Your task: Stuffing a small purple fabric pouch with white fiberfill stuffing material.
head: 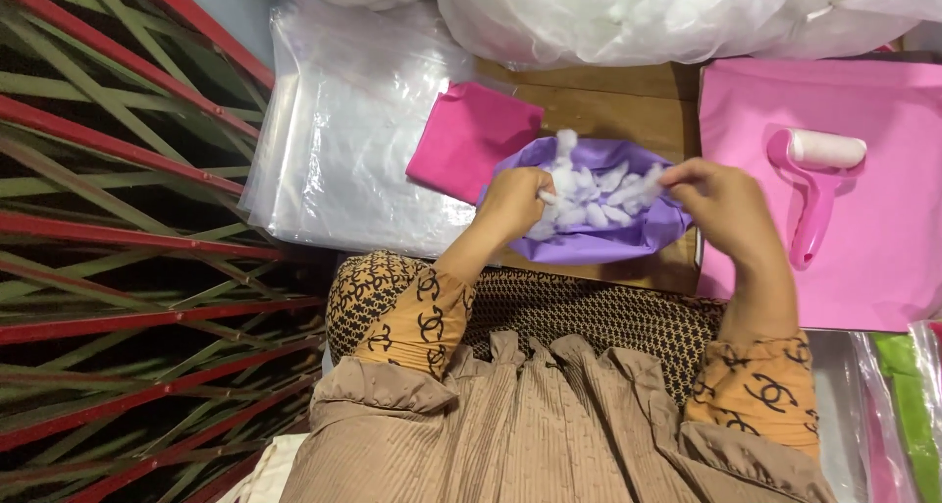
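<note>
Head camera looked down on a wooden table [628,105], and I describe it from the left side to the right. At nine o'clock stood a rack of red and green bars [118,218]. Just beside it, at about ten o'clock, lay a stack of clear plastic bags [343,140]. Touching the edge of this stack was a folded magenta cloth [466,140].

At the centre was a purple fabric cover [599,233], open at the top and partly filled with white stuffing [589,194]. The left hand [510,204] was at the nine o'clock side of the cover, closed, with its fingers pinching the purple edge and some of the stuffing. The right hand [721,204] was at the three o'clock side, also closed, pinching the edge of the cover and a tuft of stuffing at its fingertips.

At twelve o'clock, large clear bags of white stuffing [628,12] lay along the far edge of the table. At three o'clock was a pink sheet [883,258], and on it rested a pink lint roller [819,174] with a white roll. At five o'clock, a green packet [917,405] was partly visible.
</note>
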